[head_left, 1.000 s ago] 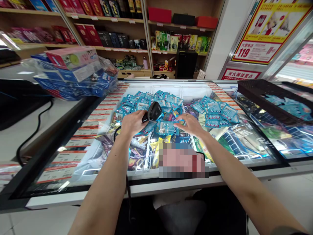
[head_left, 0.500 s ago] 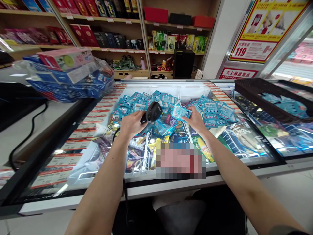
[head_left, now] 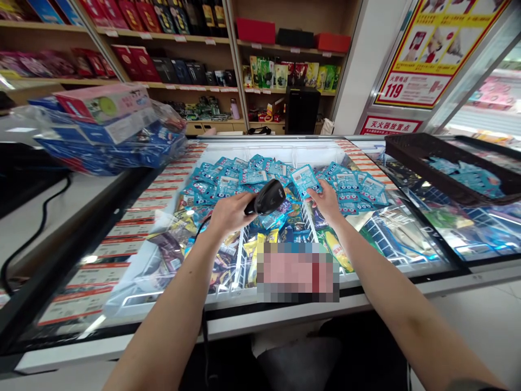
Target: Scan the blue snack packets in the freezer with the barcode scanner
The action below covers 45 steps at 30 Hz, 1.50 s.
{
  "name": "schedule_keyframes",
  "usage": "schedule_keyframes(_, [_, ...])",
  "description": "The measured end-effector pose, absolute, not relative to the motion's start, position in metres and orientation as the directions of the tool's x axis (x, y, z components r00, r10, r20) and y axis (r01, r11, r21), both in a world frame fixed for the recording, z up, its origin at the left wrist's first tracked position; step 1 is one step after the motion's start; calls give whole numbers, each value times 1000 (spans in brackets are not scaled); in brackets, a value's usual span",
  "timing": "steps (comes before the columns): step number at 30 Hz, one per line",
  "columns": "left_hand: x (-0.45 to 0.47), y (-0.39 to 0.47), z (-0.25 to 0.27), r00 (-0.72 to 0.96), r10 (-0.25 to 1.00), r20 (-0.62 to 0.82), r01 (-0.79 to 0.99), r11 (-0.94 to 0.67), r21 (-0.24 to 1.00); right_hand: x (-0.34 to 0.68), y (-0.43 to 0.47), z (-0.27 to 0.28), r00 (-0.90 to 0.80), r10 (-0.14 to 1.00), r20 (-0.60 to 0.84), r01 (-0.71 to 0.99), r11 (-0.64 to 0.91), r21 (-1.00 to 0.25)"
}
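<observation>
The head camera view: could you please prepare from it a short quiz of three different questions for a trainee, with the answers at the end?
1. What does the left hand have in its grip?
2. True or false: the grip of the right hand is empty.
3. Which hand is nearer to the dark brown rectangular basket?
A) The left hand
B) The right hand
C) Both are equally near

Key:
1. A black handheld scanner.
2. False; it holds a flat rectangular light-blue packet.
3. B.
</observation>
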<state>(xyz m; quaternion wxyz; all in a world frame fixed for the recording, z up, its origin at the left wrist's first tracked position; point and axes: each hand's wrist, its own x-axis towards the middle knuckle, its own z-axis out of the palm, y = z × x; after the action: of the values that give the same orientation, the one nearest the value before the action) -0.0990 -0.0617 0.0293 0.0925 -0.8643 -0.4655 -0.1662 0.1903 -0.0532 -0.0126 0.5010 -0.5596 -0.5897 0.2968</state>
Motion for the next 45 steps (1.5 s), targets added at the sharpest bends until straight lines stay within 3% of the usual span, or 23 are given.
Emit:
schedule_keyframes(11, [-99,-60,26,528,760,380,827,-561,-27,195,-45,-22,215,943,252,314,178,-933])
schedule_keyframes(29, [-98,-61,26,569,729,382,799,-600,-45,195,-45,-22,159,935,318,262,270,-926])
schedule_keyframes(45, [-99,-59,24,585,710,391,789,-611,-72,194,-47,-19,169,944,283,307,222,-925])
